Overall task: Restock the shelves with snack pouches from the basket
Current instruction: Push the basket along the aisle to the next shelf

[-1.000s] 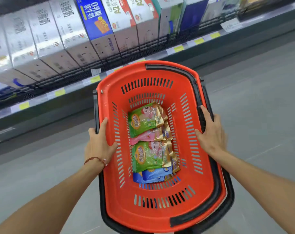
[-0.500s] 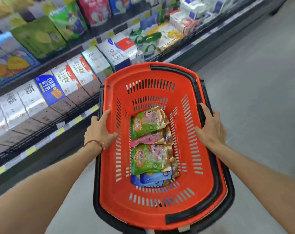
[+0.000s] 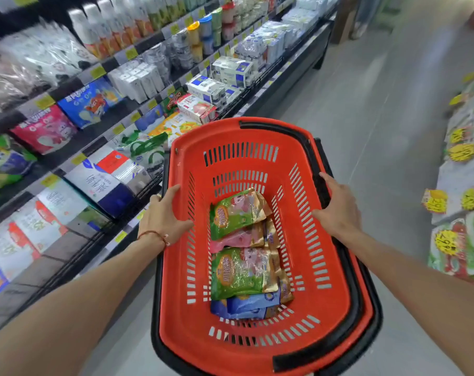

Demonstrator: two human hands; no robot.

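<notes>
A shop aisle with a grey floor (image 3: 371, 126) runs ahead. On the left stand dark tiered shelves (image 3: 113, 61) whose front edges carry yellow price tags (image 3: 98, 71); their print is too blurred to read. The shelves hold white bottles, shrink-wrapped packs, a blue bag (image 3: 88, 103) and a pink bag (image 3: 44, 130) with cartoon figures, and white milk cartons (image 3: 100, 180) printed with Chinese characters. On the right is a low display (image 3: 463, 169) with yellow starburst stickers (image 3: 446, 241) bearing hand-written digits, one looking like 6.67.

A red slotted basket (image 3: 336, 270) with black handles (image 3: 298, 137) folded down along its rim is held out over the floor, just beside the lower shelves. The left hand (image 3: 164, 215) grips the left rim, thumb inside the wall and fingers outside. The right hand (image 3: 339, 210) grips the right rim and handle the same way, fingers clamped over the edge. A red cord bracelet (image 3: 154, 236) circles the left wrist.

The snack pouches lie overlapping in a row on the basket's bottom: a green pouch (image 3: 235, 213) farthest away, a pink pouch (image 3: 238, 238), a second green pouch (image 3: 241, 272) and a blue pouch (image 3: 246, 305) nearest. The green ones show an orange oval logo with Chinese characters and gold edges; the lettering is too small to read.
</notes>
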